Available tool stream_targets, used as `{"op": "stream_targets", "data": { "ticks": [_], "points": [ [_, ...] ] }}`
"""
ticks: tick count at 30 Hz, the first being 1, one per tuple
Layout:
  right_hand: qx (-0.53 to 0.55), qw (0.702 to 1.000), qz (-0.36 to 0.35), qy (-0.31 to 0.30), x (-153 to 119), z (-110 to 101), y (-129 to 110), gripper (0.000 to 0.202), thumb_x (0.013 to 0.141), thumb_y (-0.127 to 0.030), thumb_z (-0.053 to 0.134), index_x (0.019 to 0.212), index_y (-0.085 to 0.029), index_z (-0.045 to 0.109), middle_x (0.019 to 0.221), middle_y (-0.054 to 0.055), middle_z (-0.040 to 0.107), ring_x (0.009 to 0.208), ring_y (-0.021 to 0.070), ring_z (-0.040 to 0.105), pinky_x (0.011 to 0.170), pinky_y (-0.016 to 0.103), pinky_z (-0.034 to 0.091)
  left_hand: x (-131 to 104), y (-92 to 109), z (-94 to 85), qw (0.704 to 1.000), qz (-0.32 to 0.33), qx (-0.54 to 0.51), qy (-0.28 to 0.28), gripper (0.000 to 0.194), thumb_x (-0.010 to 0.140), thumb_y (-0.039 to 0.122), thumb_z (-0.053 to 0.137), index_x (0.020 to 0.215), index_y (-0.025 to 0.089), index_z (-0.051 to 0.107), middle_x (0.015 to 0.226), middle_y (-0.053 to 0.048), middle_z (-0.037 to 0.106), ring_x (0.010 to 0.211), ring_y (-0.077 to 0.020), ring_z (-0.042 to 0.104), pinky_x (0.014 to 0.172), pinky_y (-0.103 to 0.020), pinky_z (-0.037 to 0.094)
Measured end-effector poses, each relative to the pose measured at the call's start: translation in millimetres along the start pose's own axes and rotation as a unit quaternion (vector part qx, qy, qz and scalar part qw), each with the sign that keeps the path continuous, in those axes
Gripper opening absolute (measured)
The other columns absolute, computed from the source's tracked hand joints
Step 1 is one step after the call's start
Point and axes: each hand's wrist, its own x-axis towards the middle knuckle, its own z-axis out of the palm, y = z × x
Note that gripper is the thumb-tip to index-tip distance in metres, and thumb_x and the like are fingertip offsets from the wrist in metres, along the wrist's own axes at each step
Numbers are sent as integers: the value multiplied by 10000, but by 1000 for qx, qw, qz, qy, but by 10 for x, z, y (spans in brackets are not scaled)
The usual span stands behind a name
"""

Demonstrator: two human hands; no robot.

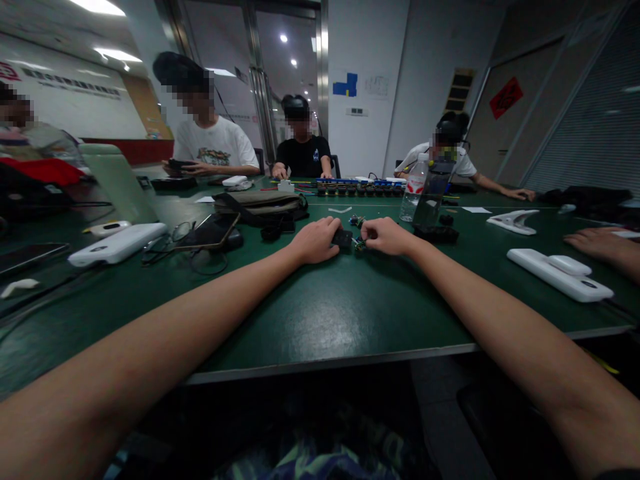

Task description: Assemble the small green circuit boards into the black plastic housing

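My left hand (316,239) rests low over the green table, its fingers closed round a small black box-like piece (343,238). Just to the right, my right hand (389,236) is curled in a pinch. At its fingertips is a small cluster of green and blue parts (359,245), too small to name. Whether the cluster joins the black piece I cannot tell. A second small multicoloured part (356,220) lies slightly farther off, between the two hands.
Left of my hands lie a grey-green bag (270,202), a phone (213,230) and a white power bank (119,244). On the right stand a water bottle (414,190) and a dark bottle (434,193), with another white device (557,273). Several people sit around the table.
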Motion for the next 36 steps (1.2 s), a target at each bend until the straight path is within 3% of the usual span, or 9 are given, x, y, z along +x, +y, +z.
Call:
{"op": "stream_targets", "data": {
  "ticks": [36],
  "points": [
    [-22, 999, 42, -26, -10, -8, -6, 114, 731, -70, 608, 751, -174, 650, 781, 16, 692, 720, 143, 591, 706, 237, 391, -5, -17, 14, 1000, -2, -21, 0, 346, 836, 315, 538, 1151, 175, 510, 1146, -132, 622, 1072, -285, 619, 924, -406, 514]
  ]
}}
